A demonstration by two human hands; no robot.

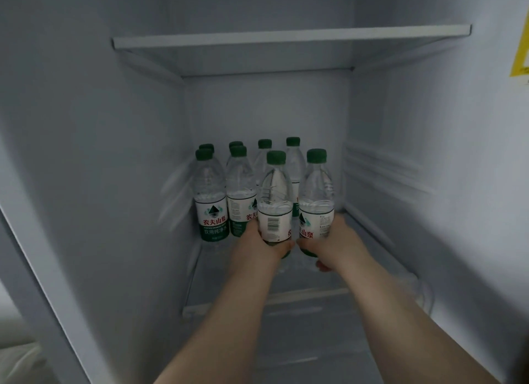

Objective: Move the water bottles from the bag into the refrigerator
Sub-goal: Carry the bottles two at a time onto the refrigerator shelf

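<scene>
Head view, both arms outstretched, left hand (259,245) gripping one bottle (275,200), right hand (329,240) gripping another bottle (316,200)

Glass shelf (286,300) bare along its front edge, six green-capped bottles (211,194) crowding the shelf's back left, two more held upright just in front of them, open floor at the shelf's right rear corner, upper shelf (289,37) well above the caps

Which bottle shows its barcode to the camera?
The bottle in the left hand, front row, second from right. Its label shows a barcode; the other front labels show logo or small print.
</scene>
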